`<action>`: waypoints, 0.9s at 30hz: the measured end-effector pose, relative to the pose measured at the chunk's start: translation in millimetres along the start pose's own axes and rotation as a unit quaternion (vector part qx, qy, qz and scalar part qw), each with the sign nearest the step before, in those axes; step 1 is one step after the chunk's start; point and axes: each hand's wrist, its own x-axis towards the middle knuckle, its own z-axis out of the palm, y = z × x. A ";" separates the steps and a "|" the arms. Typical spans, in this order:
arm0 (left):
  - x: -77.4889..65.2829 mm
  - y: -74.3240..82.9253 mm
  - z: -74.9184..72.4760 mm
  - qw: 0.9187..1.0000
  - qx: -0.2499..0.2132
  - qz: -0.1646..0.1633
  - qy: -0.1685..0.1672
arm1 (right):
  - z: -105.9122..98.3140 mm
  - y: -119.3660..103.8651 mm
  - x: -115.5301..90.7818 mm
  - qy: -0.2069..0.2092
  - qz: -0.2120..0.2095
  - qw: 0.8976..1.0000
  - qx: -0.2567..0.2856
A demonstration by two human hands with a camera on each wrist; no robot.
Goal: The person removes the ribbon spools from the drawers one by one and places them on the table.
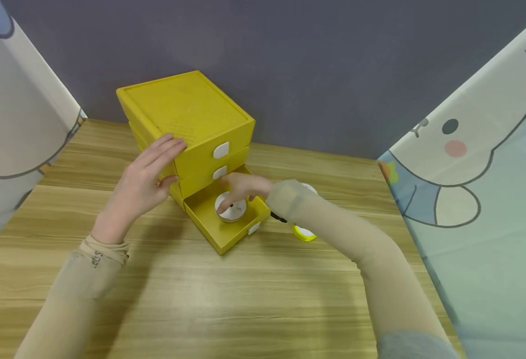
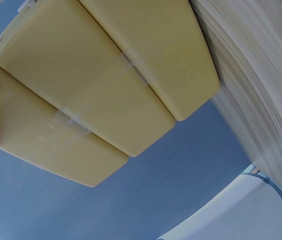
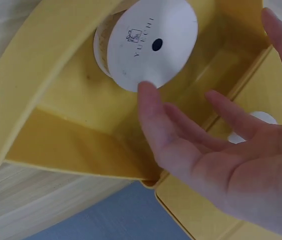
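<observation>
A yellow cabinet of stacked drawers [image 1: 191,107] stands with its bottom drawer [image 1: 220,239] pulled out. Inside that drawer lies a white ribbon spool [image 1: 233,212], printed YUECHI around a dark centre hole. My right hand [image 1: 247,185] reaches over the drawer with its fingers spread, one fingertip right at the spool's rim in the right wrist view. My left hand [image 1: 141,179] rests its straight fingers on the cabinet's top front-left edge, thumb against the side. The left wrist view shows the cabinet's side [image 2: 86,75] with strips of clear tape across the drawers.
A yellow and white round object [image 1: 305,235] sits on the wooden table [image 1: 200,309] right of the drawer, partly hidden by my right sleeve. A dark grey wall [image 1: 289,75] rises behind the cabinet. Cartoon-printed cloths [image 1: 491,239] hang at both sides.
</observation>
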 end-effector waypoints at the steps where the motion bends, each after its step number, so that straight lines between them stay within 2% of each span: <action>1: 0.2 0.1 0.2 1.000 0.001 0.000 -0.001 | 0.7 -0.2 2.7 -0.001 0.004 1.000 -0.003; 8: 1.9 0.4 3.0 1.000 0.001 0.004 0.001 | 3.5 0.1 19.6 -0.011 0.033 0.999 -0.031; 14: 2.7 1.1 4.7 1.000 -0.001 0.003 0.003 | 8.9 2.4 31.3 -0.020 0.054 0.995 -0.077; 18: 2.4 0.7 5.2 1.000 -0.002 0.003 0.004 | 15.6 7.6 35.1 -0.018 0.050 0.994 -0.099; 27: 1.7 -1.9 3.9 1.000 -0.001 0.002 0.006 | 32.5 15.1 35.5 0.039 0.011 0.996 -0.074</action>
